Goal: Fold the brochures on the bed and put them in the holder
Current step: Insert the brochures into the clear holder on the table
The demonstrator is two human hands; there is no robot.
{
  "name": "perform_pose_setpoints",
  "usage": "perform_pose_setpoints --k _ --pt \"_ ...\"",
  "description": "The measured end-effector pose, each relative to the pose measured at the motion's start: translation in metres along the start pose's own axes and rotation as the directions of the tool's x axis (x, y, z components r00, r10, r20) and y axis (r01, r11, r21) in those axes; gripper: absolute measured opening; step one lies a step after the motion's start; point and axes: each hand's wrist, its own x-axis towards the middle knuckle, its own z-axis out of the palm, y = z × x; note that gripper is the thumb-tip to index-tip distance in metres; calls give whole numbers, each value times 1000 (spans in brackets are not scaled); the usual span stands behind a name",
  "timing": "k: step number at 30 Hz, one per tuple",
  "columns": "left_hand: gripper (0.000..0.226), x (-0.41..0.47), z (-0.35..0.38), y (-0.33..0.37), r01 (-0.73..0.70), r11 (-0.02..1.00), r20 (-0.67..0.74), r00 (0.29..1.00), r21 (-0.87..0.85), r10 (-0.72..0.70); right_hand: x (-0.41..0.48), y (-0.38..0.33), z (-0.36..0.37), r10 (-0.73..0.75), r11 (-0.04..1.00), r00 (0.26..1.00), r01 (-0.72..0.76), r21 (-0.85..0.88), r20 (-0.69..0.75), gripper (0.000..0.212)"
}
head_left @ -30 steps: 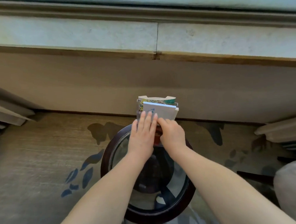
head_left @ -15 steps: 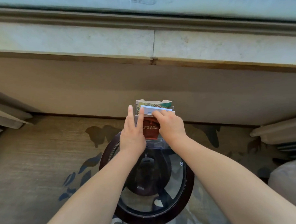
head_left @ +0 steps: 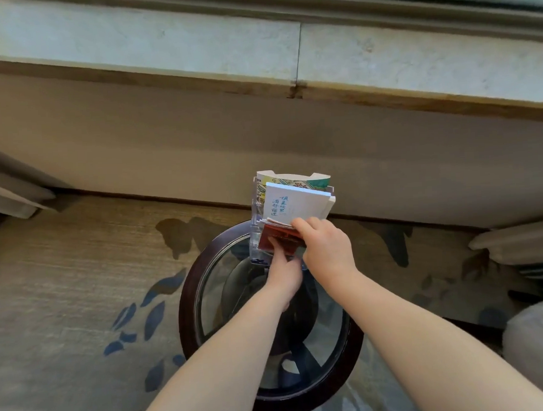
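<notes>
The white brochure (head_left: 295,204) is seen upright in the clear holder (head_left: 255,225) on the round glass table (head_left: 184,306), its lower edge gripped by the curled fingers of the right hand (head_left: 327,252) (the thumb is hidden). The holder's front, over a red brochure (head_left: 281,236), is touched by the straight fingers of the left hand (head_left: 283,271).

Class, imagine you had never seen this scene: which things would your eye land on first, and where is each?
First, the two hands meeting at centre: the right hand grips the lower edge of a white brochure standing in a clear holder, while the left hand touches a red brochure at its front. Then the dark-rimmed round glass table beneath them, on a carpet with blue leaf shapes.
</notes>
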Motion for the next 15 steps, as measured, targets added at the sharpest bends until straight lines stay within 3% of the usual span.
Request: perform_pose_setpoints --k 3,6,8,10,12,15 --pt "82 12 -4 -12 -101 910 18 995 403 103 2 3 10 -56 998 998 57 5 -38 38" --pt "88 18 -13 -21 -33 565 -4 998 824 63 5 10 23 -88 996 995 88 13 -46 41" --pt "88 16 -18 -26 -91 363 60 994 927 96 6 15 30 -89 996 995 88 -25 -43 53" --pt "89 16 -20 -32 -147 245 118 984 958 130 5 18 33 -87 989 995 92 -115 43 69" --pt "87 17 -21 -33 -151 200 124 982 968 143 2 17 37 -73 976 986 102 -195 151 77" --pt "85 19 -19 -31 -144 168 124 985 975 122 -4 14 46 -43 974 983 80 -212 176 76"
